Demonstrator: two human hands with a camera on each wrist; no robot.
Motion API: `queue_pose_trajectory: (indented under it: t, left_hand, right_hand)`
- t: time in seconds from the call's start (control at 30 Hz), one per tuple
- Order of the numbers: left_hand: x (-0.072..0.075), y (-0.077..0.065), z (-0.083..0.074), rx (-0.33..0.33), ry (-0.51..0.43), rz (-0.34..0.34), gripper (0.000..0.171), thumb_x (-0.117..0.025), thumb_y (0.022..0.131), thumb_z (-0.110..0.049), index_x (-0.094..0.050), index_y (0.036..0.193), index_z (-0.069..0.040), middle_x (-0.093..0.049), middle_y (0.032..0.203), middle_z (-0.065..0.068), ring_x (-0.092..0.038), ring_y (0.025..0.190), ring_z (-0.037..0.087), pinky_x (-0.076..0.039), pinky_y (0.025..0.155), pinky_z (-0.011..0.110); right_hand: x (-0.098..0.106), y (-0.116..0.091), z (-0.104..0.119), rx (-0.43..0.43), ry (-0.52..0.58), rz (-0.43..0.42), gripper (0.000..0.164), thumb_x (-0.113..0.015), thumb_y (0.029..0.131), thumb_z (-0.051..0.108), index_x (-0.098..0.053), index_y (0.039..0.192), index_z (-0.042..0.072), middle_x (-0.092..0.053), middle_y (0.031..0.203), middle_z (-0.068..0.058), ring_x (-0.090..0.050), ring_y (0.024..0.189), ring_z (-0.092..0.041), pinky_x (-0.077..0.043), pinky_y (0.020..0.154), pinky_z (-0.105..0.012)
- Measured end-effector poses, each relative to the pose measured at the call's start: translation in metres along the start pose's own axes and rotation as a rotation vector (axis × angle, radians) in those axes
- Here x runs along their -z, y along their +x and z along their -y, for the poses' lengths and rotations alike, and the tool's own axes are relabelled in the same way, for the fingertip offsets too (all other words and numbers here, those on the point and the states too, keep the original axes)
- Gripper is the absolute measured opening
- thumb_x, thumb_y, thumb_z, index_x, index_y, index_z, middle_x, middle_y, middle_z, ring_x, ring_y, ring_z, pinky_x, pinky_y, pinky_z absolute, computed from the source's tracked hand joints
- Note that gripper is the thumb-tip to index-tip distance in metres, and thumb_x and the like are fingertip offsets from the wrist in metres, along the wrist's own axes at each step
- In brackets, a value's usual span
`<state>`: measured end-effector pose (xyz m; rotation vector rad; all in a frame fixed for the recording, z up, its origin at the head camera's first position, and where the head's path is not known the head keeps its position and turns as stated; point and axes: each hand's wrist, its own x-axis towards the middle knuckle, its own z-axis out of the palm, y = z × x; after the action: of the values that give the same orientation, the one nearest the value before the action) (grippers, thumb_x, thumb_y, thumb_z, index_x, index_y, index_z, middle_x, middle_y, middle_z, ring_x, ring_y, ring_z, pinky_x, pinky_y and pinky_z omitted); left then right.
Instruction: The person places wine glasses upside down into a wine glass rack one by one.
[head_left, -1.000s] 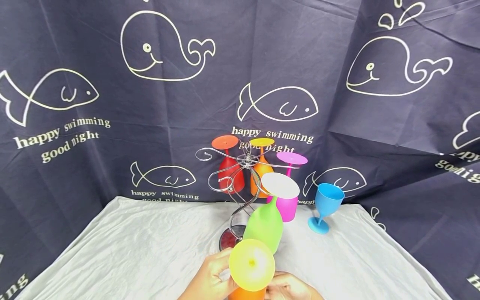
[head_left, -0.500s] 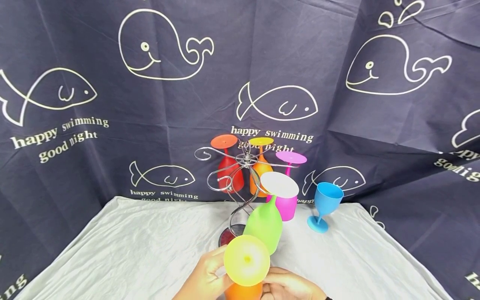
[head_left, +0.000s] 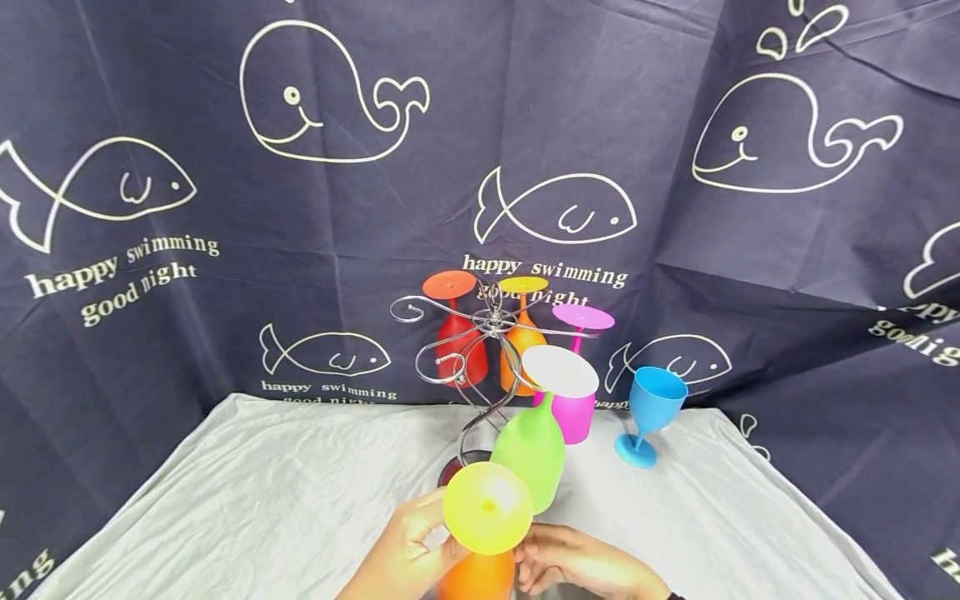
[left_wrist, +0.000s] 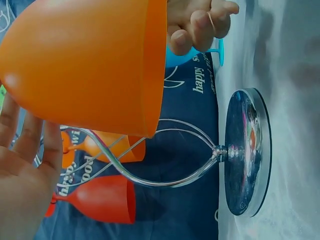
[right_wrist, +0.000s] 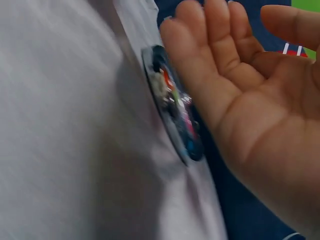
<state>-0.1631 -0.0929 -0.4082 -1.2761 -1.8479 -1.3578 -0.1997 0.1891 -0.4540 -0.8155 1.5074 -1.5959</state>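
An orange goblet [head_left: 477, 577] hangs upside down at the front of the metal rack, its foot [head_left: 488, 507] glaring yellow in the head view. My left hand [head_left: 408, 546] grips it around the stem and upper bowl; the foot hides part of that grip. Whether the goblet touches a rack arm is hidden. In the left wrist view its bowl [left_wrist: 95, 70] fills the upper left, rim toward the table. Close to the bowl's right side is my right hand [head_left: 581, 560], fingers loosely bent. The right wrist view shows that palm [right_wrist: 270, 115] holding nothing.
Upside-down red [head_left: 462, 354], orange [head_left: 522, 358], magenta [head_left: 573, 417] and green goblets [head_left: 531, 450] hang on the rack [head_left: 493, 321]. Its round base [left_wrist: 248, 152] stands on the white cloth [head_left: 300, 492]. A blue goblet [head_left: 657, 404] stands upright at the right. Behind hangs a dark printed curtain [head_left: 420, 208].
The left hand and the orange goblet have shifted slightly left and up in the head view. My right hand has moved a little to the right, its fingers now more visible beside the bowl.
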Motion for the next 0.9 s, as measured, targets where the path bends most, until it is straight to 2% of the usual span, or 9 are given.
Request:
queue_pose_trajectory:
  t: [0.1, 0.17, 0.3, 0.47, 0.63, 0.8, 0.9]
  left_hand:
    - [0.001, 0.0, 0.0, 0.002, 0.027, -0.001, 0.047, -0.078, 0.086, -0.006, -0.067, 0.131, -0.01, -0.073, 0.122, 0.007, -0.068, 0.115, 0.013, -0.055, 0.102, 0.028]
    - [0.003, 0.0, 0.0, 0.01, 0.05, -0.008, 0.046, -0.078, 0.086, -0.008, -0.067, 0.131, -0.01, -0.073, 0.123, 0.007, -0.068, 0.115, 0.013, -0.055, 0.101, 0.028]
    - [0.005, -0.001, 0.0, 0.022, 0.087, -0.019, 0.044, -0.079, 0.087, -0.013, -0.068, 0.13, -0.011, -0.073, 0.12, 0.008, -0.069, 0.114, 0.013, -0.057, 0.098, 0.028]
    - [0.008, -0.001, 0.0, 0.053, 0.073, -0.018, 0.045, -0.08, 0.085, -0.008, -0.069, 0.129, -0.011, -0.074, 0.117, 0.006, -0.07, 0.111, 0.013, -0.057, 0.098, 0.027]
    - [0.012, 0.0, -0.002, 0.077, 0.061, -0.023, 0.045, -0.08, 0.083, -0.002, -0.071, 0.126, -0.011, -0.075, 0.112, 0.005, -0.07, 0.106, 0.013, -0.057, 0.096, 0.026]
    - [0.015, 0.002, -0.004, 0.106, 0.039, -0.026, 0.042, -0.079, 0.083, 0.0, -0.072, 0.122, -0.014, -0.075, 0.107, 0.002, -0.07, 0.098, 0.01, -0.057, 0.095, 0.024]
    - [0.017, 0.002, -0.004, 0.115, 0.039, -0.026, 0.042, -0.079, 0.082, 0.002, -0.073, 0.121, -0.015, -0.075, 0.107, 0.001, -0.07, 0.098, 0.01, -0.057, 0.094, 0.024]
  right_hand:
    - [0.004, -0.003, 0.005, -0.001, -0.14, -0.065, 0.038, -0.038, 0.112, 0.024, -0.051, 0.126, -0.009, -0.061, 0.109, 0.0, -0.065, 0.101, -0.007, -0.058, 0.095, -0.025]
    - [0.006, -0.006, 0.009, 0.002, -0.223, -0.117, 0.04, -0.04, 0.111, 0.023, -0.051, 0.124, -0.013, -0.062, 0.109, -0.005, -0.066, 0.1, -0.009, -0.058, 0.093, -0.025]
    - [0.007, -0.012, 0.016, 0.006, -0.352, -0.232, 0.033, -0.044, 0.109, 0.021, -0.056, 0.12, -0.008, -0.064, 0.11, -0.012, -0.065, 0.1, -0.011, -0.056, 0.089, -0.023]
    - [0.008, -0.019, 0.024, 0.022, -0.547, -0.405, 0.027, -0.047, 0.108, 0.023, -0.062, 0.122, 0.004, -0.066, 0.114, -0.017, -0.065, 0.103, -0.014, -0.054, 0.089, -0.022]
    - [0.009, -0.023, 0.029, 0.035, -0.745, -0.6, 0.019, -0.052, 0.107, 0.026, -0.065, 0.118, 0.019, -0.071, 0.116, -0.009, -0.065, 0.105, -0.007, -0.055, 0.088, -0.022]
    - [0.007, -0.022, 0.032, 0.022, -0.888, -0.83, 0.021, -0.06, 0.103, 0.031, -0.066, 0.119, 0.018, -0.072, 0.116, 0.0, -0.066, 0.106, -0.009, -0.056, 0.087, -0.031]
    - [0.005, -0.021, 0.033, -0.006, -0.954, -0.956, 0.027, -0.065, 0.1, 0.034, -0.067, 0.121, 0.018, -0.07, 0.121, 0.004, -0.065, 0.113, -0.015, -0.055, 0.093, -0.04]
